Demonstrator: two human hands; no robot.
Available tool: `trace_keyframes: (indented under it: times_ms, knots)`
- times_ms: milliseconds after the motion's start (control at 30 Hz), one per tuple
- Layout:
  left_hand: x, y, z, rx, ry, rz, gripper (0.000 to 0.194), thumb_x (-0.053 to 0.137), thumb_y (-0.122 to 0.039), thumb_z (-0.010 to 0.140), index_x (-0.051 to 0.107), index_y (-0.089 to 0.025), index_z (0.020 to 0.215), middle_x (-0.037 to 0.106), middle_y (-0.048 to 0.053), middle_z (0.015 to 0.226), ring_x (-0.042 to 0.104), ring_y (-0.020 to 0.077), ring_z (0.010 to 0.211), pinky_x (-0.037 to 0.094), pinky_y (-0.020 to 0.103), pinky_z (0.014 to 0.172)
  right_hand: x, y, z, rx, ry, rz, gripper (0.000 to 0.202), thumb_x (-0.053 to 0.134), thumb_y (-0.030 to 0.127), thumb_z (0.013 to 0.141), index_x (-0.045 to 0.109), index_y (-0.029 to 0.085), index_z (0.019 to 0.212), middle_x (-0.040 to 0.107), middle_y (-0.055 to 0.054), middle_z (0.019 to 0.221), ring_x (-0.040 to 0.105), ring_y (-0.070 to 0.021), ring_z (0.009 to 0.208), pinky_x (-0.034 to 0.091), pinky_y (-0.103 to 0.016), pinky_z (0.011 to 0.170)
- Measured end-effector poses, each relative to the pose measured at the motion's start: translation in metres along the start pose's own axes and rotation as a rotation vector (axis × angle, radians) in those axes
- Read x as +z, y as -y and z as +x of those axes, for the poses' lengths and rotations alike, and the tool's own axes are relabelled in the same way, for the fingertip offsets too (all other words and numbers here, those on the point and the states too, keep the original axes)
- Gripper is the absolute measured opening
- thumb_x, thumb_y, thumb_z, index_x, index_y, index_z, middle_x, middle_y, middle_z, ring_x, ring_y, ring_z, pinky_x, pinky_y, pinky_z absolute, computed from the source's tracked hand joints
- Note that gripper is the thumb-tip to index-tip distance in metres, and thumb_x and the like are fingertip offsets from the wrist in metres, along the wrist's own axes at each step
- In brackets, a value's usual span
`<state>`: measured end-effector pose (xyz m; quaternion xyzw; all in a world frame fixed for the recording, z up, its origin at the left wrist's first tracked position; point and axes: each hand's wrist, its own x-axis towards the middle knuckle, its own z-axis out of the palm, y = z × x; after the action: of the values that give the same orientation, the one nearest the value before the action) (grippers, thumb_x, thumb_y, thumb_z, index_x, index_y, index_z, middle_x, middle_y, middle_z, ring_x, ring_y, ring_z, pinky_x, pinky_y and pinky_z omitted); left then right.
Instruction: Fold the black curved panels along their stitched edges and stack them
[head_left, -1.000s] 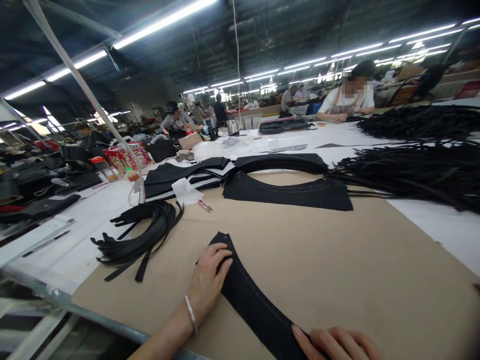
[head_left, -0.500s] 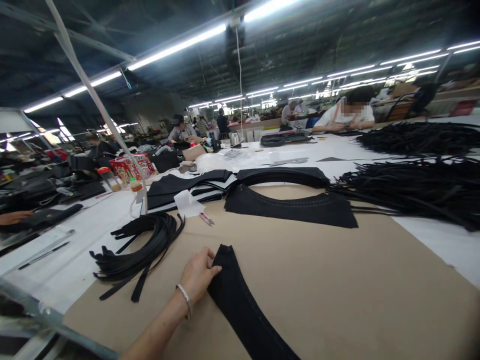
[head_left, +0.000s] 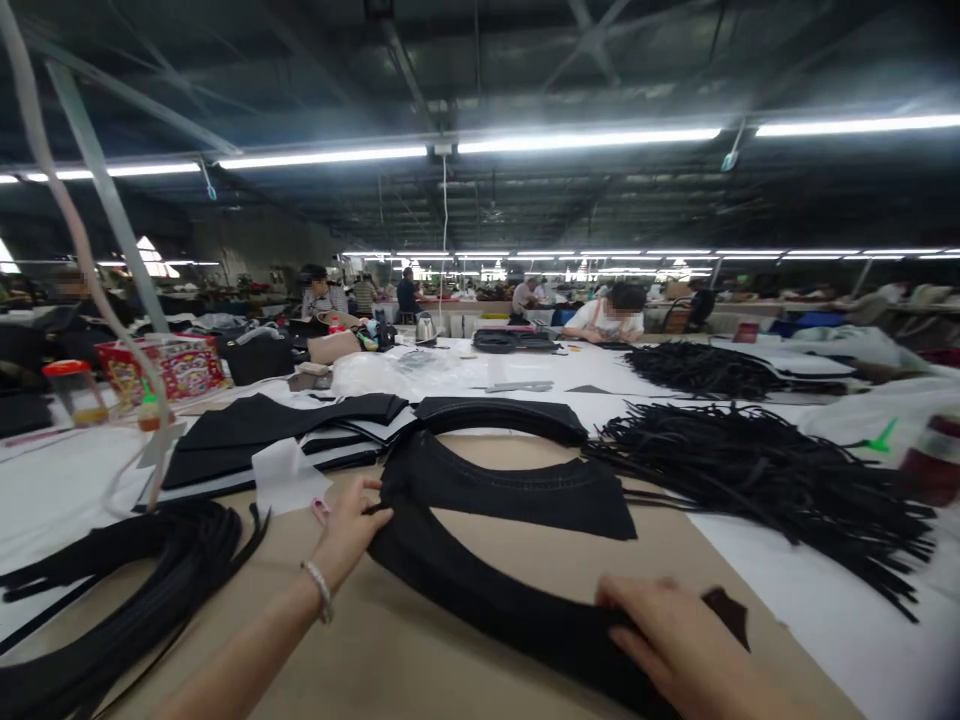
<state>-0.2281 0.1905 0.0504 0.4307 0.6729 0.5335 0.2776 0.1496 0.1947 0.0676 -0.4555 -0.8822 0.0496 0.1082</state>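
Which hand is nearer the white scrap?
Left. The left hand is just right of the white scrap, gripping one end of the curved black piece; the right hand is farther right, holding its other end.

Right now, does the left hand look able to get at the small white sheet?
Probably yes: the small white sheet lies just beyond the left hand with nothing over it, though that hand would first need to release the curved black piece.
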Motion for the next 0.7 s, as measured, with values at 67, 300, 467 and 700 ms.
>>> trace_keyframes:
  times_ms: [67,300,467,700]
  knots:
    - [0.014,-0.006,0.028,0.029,-0.054,0.025,0.040,0.067,-0.020,0.061,0.050,-0.021,0.097,0.064,-0.002,0.068,0.063,0.0189,0.064,0.045,0.027,0.061,-0.013,-0.013,0.042,-0.055,-0.003,-0.059,0.025,0.045,0.009,0.080,0.061,0.023,0.092,0.069,-0.002,0.087,0.062,-0.0193,0.083,0.037,-0.035,0.079]
    - [0.049,0.006,0.093,0.091,-0.206,0.232,0.045,0.063,-0.018,0.070,0.049,-0.019,0.112,0.064,0.003,0.080,0.062,0.0215,0.077,0.045,0.031,0.073,-0.003,-0.049,0.138,-0.124,-0.099,-0.231,0.023,0.046,0.008,0.081,0.059,0.018,0.098,0.066,-0.006,0.093,0.058,-0.0204,0.093,0.030,-0.040,0.091]
    - [0.058,0.015,0.091,0.135,-0.300,0.457,0.052,0.060,-0.022,0.075,0.046,-0.015,0.124,0.058,0.013,0.107,0.052,0.0312,0.107,0.037,0.045,0.092,0.012,-0.062,0.146,-0.083,-0.165,-0.255,0.038,0.056,0.011,0.077,0.055,0.021,0.114,0.059,-0.009,0.113,0.050,-0.0252,0.110,0.022,-0.048,0.101]
    - [0.081,0.023,0.036,0.543,-0.053,0.802,0.038,0.044,-0.022,0.083,0.054,-0.018,0.119,0.052,0.012,0.119,0.048,0.0287,0.110,0.040,0.043,0.092,0.001,-0.073,0.041,0.056,-0.101,-0.092,0.027,0.045,0.020,0.087,0.058,0.024,0.111,0.058,-0.007,0.109,0.056,-0.0206,0.099,0.042,-0.033,0.085]
